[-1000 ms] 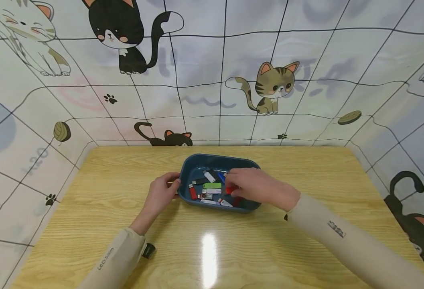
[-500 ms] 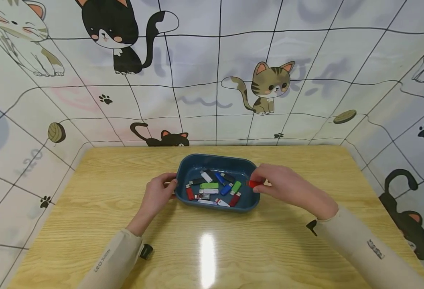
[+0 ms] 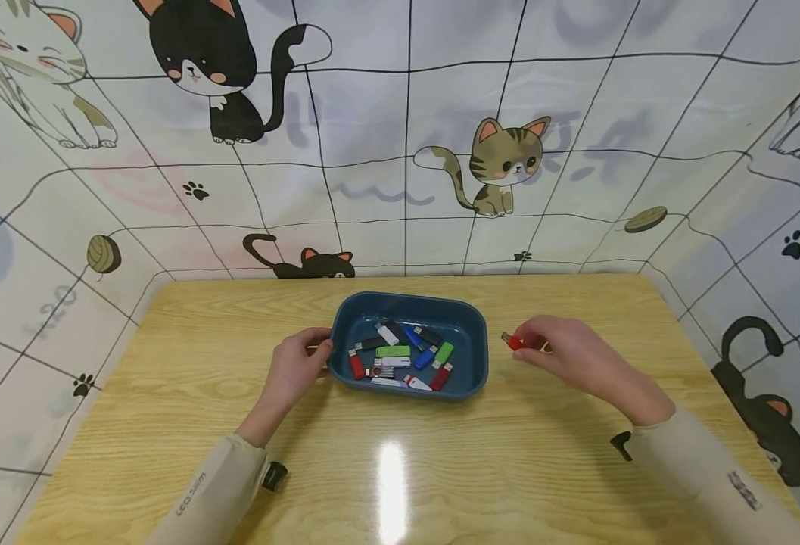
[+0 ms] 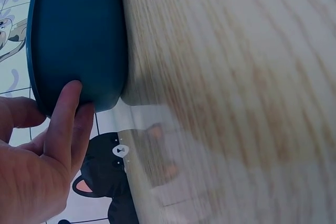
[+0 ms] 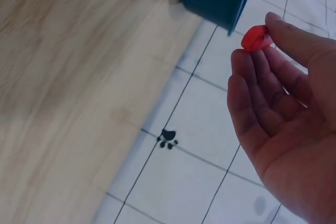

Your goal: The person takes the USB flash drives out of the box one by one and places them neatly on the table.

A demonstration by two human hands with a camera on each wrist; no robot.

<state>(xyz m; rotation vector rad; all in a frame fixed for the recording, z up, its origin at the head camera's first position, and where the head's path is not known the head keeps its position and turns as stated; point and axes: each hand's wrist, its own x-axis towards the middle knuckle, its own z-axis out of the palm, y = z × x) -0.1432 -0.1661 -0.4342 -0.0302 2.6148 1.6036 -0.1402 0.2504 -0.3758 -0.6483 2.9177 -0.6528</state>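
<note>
A dark blue plastic bin [image 3: 477, 363] stands on the table, holding several USB flash drives, among them a green one [image 3: 393, 351], a blue one [image 3: 424, 358] and a dark red one [image 3: 441, 377]. My left hand [image 3: 299, 362] grips the bin's left end, fingers against the outer wall and thumb at the rim in the left wrist view. To the right of the bin, my right hand [image 3: 563, 352] pinches a red USB flash drive [image 3: 514, 342] above the table, its metal plug pointing left. In the right wrist view the red drive [image 5: 255, 38] sits between thumb and fingertips.
The light wood table [image 3: 236, 303] extends around the bin. Behind and beside it hang white sheets [image 3: 386, 136] printed with cats and a grid. A bright reflection lies on the table in front of the bin.
My right hand has lifted the red USB flash drive out of the bin and moved right, past its rim. My left hand stays at the bin's left end.
</note>
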